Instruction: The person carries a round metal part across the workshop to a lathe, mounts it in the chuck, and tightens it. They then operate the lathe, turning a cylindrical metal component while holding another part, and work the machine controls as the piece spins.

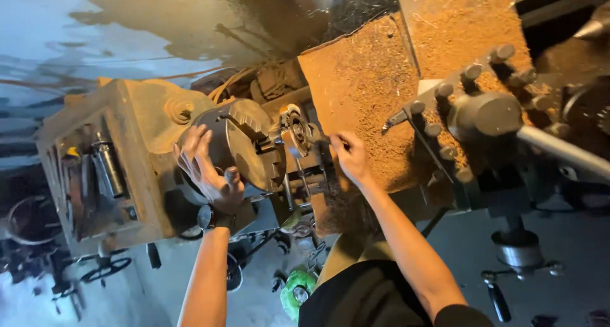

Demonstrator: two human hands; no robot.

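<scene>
Nearest the camera: dark sleeve and two bare forearms reaching up into frame. Left hand (206, 171), dark wristwatch (213, 218) at the wrist, fingers spread wide and laid flat against the round dark-grey steel lathe chuck (244, 150), closed on nothing. Right hand (349, 157), fingers drawn narrow and pinched at the small metal workpiece and jaw assembly (295, 133) at the chuck's face; whether anything is actually gripped between the fingertips cannot be told. Chuck seated on the spindle of the tan-painted, grimy cast headstock (130, 162), left of centre; judged heavy, rigid, probably oily and slick on its smooth rim, best taken by the rim with a flat palm as shown, clear of the stepped jaws. Workpiece judged stiff, small, sharp-edged, best held by its outer end. Beside the right hand: flat rust-brown carriage surface (375, 98) thickly covered in fine swarf and chips. Further right: grey metal hub with a ring of short knobbed spokes (486, 111) and a long pale steel handle bar (565, 152). Containers: open recess in the headstock's near side (95, 174), holding a dark cylindrical metal part (108, 165) and assorted small tools, not clearly legible. Below, on the grey concrete floor (572, 238): a green round object (297, 292), loose dark handwheels and scrap. Farthest: stained pale wall (76, 35).
</scene>
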